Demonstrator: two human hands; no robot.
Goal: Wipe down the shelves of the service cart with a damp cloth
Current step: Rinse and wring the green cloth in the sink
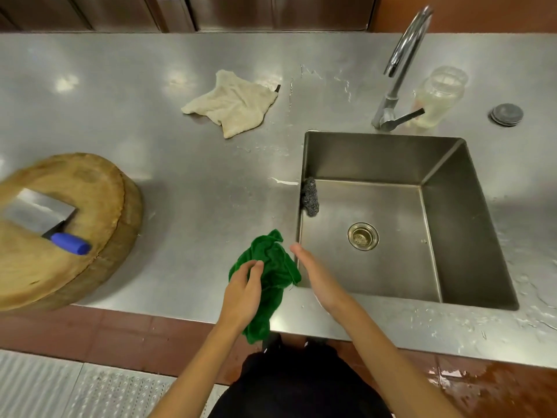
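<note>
Just left of the sink [376,158], the left hand [242,294] is curled round the bunched green cloth [272,260] at the table [211,191] edge; the right hand [319,279] is held flat and empty beside it. Soft and limp (likely light), the cloth is best gathered whole.

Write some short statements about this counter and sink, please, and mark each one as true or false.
1. The left hand grips the green cloth. True.
2. The right hand holds the beige cloth. False: it is open and holds nothing; the beige cloth lies on the counter.
3. A steel scourer sits against the left wall of the sink. True.
4. Water runs from the tap. False: no stream shows.
5. The cleaver lies inside the sink. False: it lies on the round wooden block.
</note>
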